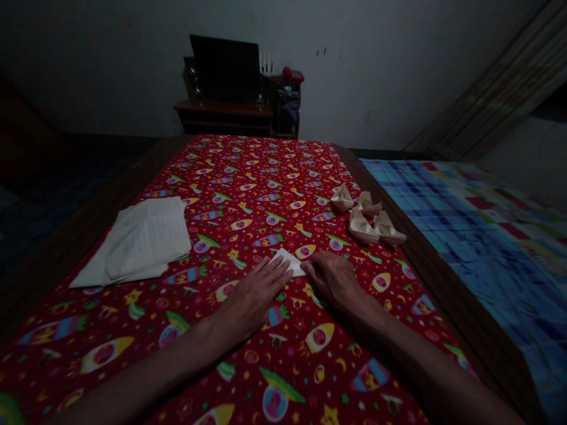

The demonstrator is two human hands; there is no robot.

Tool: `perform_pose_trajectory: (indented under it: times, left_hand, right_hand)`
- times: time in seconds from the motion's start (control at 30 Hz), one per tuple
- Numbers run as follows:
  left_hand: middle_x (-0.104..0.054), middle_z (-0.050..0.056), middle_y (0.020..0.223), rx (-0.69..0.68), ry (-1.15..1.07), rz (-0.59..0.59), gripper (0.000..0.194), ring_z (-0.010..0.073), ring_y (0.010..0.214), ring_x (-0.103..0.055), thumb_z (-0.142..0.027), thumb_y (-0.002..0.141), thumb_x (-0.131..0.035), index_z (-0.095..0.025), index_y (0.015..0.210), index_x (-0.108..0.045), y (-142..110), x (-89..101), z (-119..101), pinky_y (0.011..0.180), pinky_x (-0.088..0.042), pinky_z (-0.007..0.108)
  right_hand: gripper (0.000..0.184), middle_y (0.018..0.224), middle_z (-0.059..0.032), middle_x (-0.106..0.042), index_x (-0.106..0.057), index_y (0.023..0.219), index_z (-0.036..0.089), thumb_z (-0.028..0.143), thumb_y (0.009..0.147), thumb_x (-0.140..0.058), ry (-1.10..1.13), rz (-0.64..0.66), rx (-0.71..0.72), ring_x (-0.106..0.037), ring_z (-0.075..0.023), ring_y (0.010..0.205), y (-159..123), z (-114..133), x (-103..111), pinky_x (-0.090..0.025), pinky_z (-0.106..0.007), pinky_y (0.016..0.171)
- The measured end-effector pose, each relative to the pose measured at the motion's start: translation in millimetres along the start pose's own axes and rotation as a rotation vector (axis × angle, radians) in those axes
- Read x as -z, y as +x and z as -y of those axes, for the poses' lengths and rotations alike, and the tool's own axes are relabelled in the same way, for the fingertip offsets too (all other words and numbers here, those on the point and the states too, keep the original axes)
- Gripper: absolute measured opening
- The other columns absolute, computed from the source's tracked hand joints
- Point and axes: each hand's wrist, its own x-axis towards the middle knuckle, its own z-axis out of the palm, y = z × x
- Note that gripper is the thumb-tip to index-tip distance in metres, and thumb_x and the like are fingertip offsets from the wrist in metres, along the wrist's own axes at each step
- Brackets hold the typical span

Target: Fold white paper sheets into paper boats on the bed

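A small folded piece of white paper (pixel 287 260) lies on the red patterned cloth between my hands. My left hand (pixel 257 292) rests flat, its stretched fingers pressing on the paper's left part. At the paper's right corner, my right hand (pixel 335 278) is closed, with curled fingers and the thumb against the edge. Several folded paper boats (pixel 364 227) in a brownish colour sit close together beyond my right hand. To the left lies a stack of pale paper sheets (pixel 150 236), slightly fanned out.
The red cloth (pixel 248 195) with rockets and stars covers a long table with dark wooden edges. A blue checked cover (pixel 443 236) spreads out on the right. Against the far wall stand a dark screen (pixel 225 68), speakers and a red telephone (pixel 292 74).
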Motion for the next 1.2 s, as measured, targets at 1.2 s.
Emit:
perform_pose_trajectory:
  times: [1.2]
  left_hand:
    - [-0.060, 0.008, 0.124, 0.189, -0.091, -0.180, 0.032, 0.0192, 0.113, -0.056, -0.024, 0.094, -0.038, -0.018, 0.114, -0.061, -24, 19.4, 26, 0.098, -0.047, 0.037]
  right_hand:
    - [0.009, 0.088, -0.0044, -0.061, -0.055, 0.084, 0.018, 0.021, 0.091, -0.050, -0.128, 0.093, 0.542, -0.052, -0.0173, 0.081, 10, 19, -2, -0.042, -0.032, 0.078]
